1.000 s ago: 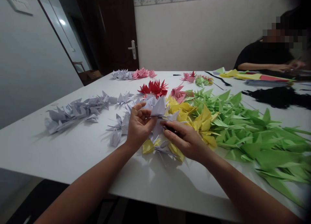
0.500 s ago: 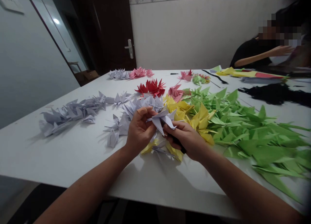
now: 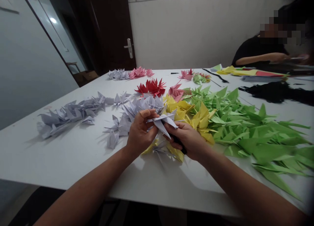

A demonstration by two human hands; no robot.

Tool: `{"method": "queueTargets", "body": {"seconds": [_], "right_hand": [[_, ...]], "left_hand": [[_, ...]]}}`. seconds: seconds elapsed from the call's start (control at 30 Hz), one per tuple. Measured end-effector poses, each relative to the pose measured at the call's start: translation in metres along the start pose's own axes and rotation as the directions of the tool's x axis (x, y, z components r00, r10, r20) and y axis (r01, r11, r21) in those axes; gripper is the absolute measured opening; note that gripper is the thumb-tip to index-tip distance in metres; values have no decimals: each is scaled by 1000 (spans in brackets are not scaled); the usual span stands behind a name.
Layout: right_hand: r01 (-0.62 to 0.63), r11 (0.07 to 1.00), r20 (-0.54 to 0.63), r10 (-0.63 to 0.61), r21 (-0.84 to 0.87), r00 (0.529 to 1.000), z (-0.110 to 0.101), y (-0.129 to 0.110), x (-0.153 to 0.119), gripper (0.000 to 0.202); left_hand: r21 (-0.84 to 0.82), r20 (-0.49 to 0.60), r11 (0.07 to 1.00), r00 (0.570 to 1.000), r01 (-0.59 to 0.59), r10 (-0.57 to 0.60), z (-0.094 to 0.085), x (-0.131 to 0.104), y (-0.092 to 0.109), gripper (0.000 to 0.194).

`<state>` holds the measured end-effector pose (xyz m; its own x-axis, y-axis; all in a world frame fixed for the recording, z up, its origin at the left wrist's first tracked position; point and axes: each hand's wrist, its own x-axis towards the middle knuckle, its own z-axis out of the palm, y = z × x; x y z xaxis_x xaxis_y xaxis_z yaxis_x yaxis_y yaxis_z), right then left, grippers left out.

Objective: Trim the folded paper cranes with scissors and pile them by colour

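Between my hands is a folded white paper flower (image 3: 165, 121) with pointed petals. My left hand (image 3: 142, 131) pinches its left side with thumb and fingers. On the other side, my right hand (image 3: 187, 137) is closed around a black-handled tool (image 3: 181, 145), its thumb against the flower; the tool's tip is hidden. Beneath and around the hands lie white folded flowers (image 3: 125, 123) and yellow ones (image 3: 202, 118). A yellow and white flower piece (image 3: 175, 152) rests just below the hands.
A white table (image 3: 73, 160) bears green paper pieces (image 3: 260, 134) at right, red flowers (image 3: 153, 87), pink flowers (image 3: 138, 72) and a white flower row (image 3: 71, 113). Black threads (image 3: 274, 92) lie at the right. A person (image 3: 255, 51) sits beyond them.
The view has shifted slightly. The white flower has tilted a little between my hands, which keep their hold. The person at the back right has lowered their hands.
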<state>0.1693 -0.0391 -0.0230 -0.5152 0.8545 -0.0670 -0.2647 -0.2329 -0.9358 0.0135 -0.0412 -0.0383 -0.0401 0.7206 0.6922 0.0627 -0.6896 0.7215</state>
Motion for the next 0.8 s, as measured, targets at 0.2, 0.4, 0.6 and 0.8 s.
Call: {"method": "queueTargets", "body": {"seconds": [0.2,0.4,0.6,0.8], "right_hand": [[-14,1000,-7,14,-1,1000,-1,-1,1,44],[-26,1000,18,27,-7,999,-2,-1,1,42],[109,992,42,-107,-68,993,-4,-14,-5,40],[270,887,20,-283,-374,959,-9,-8,-2,33]], "left_hand": [[32,9,999,1000,-24,24,0,-1,0,40],[-57,-47,988,989,140,-143,-1,2,0,34],[-382,-245,840,835,384,-493,-5,19,12,24],[-634,-13,553,707,541,-707,-7,24,20,9]]}}
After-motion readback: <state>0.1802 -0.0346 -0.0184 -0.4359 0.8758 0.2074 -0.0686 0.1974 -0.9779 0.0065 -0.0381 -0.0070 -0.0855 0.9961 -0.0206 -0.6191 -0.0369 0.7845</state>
